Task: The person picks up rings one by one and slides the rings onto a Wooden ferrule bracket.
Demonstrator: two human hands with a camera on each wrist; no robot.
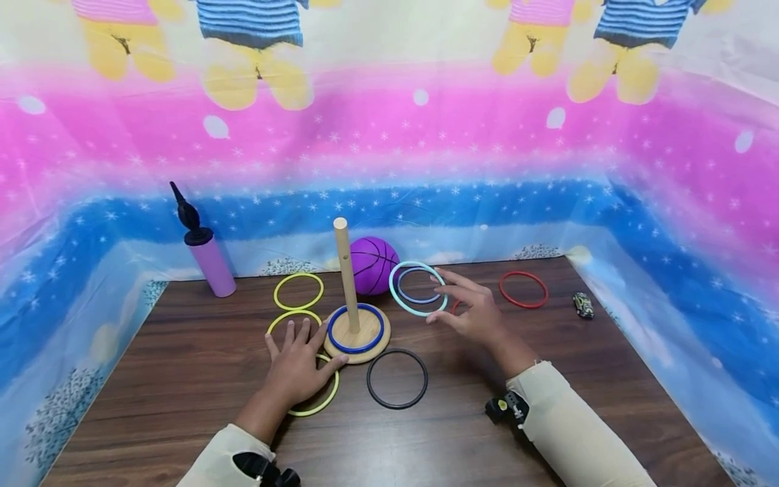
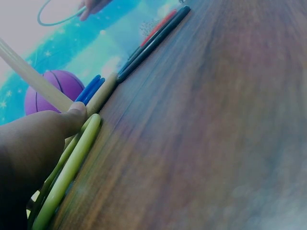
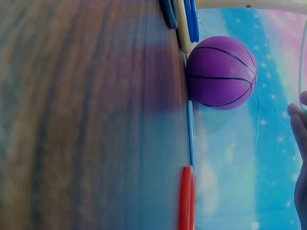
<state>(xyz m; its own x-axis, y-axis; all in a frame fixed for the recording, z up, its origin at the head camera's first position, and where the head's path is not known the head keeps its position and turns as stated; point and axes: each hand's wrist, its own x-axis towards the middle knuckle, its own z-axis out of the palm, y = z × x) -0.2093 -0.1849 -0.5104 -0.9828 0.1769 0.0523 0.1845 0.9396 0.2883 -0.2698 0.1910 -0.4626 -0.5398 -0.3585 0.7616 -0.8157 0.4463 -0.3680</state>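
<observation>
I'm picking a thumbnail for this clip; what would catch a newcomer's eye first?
The tall wooden peg on its round base, mid-table with a dark blue plastic ring already around it, draws the eye. Just right of it, the right hand holds a light turquoise ring raised in the air. Behind the peg sits a purple toy basketball, while the left hand rests flat on the table beside the base.

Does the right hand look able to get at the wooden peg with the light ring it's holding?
Probably yes. The right hand holds the light green ring just beside the peg, whose top is bare, with nothing between them.
</observation>
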